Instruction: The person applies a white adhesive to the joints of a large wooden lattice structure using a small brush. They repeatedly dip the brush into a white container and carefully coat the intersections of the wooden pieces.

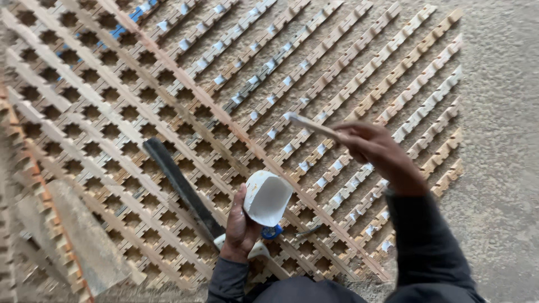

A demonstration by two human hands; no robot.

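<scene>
While the left hand [240,227] cups a white glue cup [266,196], right-hand fingers [359,140] pinch a thin glue stick [311,126], its long axis pointing toward ten o'clock over the notched wooden lattice [168,112].

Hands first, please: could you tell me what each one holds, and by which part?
Left hand grips a white cup by its side; right hand holds a thin stick by its near end.

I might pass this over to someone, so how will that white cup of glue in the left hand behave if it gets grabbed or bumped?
The white cup looks thin-walled and squashed out of round in the left hand, so it probably flexes under a firm squeeze. It is held tilted, so its white contents could spill if bumped. Its smeared walls may be slippery.
</scene>
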